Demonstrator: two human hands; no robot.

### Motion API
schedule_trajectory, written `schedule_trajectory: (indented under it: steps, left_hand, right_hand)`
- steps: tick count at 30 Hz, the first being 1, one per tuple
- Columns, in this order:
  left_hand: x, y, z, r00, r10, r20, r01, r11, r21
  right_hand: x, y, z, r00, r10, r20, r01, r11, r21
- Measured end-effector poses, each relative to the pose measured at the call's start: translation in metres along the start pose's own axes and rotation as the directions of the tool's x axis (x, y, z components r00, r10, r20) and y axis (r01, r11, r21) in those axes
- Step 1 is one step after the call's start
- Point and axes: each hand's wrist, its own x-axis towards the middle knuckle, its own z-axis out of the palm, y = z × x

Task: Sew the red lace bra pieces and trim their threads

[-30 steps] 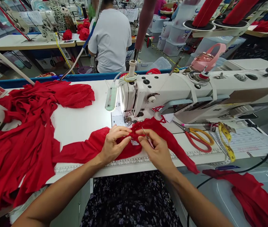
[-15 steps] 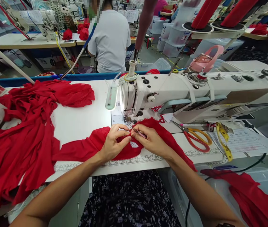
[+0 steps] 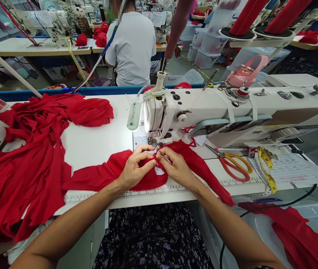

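Red fabric [image 3: 104, 172] lies across the table's front, bunched up under both hands just before the sewing machine's needle area. My left hand [image 3: 138, 166] pinches an edge of this fabric between thumb and fingers. Close beside it, my right hand [image 3: 175, 166] is closed around a slim, pointed metal tool [image 3: 160, 151] with a pinkish handle, its tip at the pinched edge; the exact kind cannot be made out. A small white patterned piece [image 3: 159, 171] shows on the fabric below my fingers. The white sewing machine [image 3: 203, 108] stands right behind my hands, its lamp lit.
Heaped red fabric [image 3: 32, 149] covers the table's left side. To the right lie orange-and-red-handled scissors [image 3: 234, 166], a yellow tape measure [image 3: 268, 172] and papers [image 3: 296, 168]. A plastic bin [image 3: 315, 213] holds more red cloth. A person [image 3: 133, 48] sits ahead, back turned.
The view has shifted slightly. My hands stay together at the same spot on the fabric, with the tool's tip and fingers moving only a little.
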Motion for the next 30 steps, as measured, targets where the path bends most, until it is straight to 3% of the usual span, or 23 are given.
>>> schedule_trajectory:
  steps: [4,9,15,22,30]
  left_hand:
    - [0.0,0.002,0.003,1.0,0.0,0.004,0.0,0.998,-0.055]
    - [0.002,0.002,0.004,0.997,-0.008,-0.079,0.003,0.997,-0.073]
    - [0.002,0.0,0.003,0.993,0.051,-0.102,-0.052,0.999,-0.007]
    - [0.001,0.0,0.003,0.991,0.057,-0.119,-0.05,0.997,0.054]
    - [-0.001,-0.002,0.003,0.988,0.091,-0.125,-0.073,0.988,0.135]
  right_hand:
    - [-0.002,-0.002,0.0,0.999,0.036,-0.036,-0.036,0.999,-0.012]
    - [-0.021,-0.026,-0.007,0.968,0.117,-0.224,-0.161,0.968,-0.191]
    - [-0.038,-0.045,0.006,0.994,0.114,-0.002,-0.112,0.975,-0.193]
    - [-0.035,-0.038,0.014,0.991,0.131,-0.029,-0.134,0.954,-0.267]
    - [-0.035,-0.039,0.014,0.987,0.156,-0.027,-0.158,0.958,-0.238]
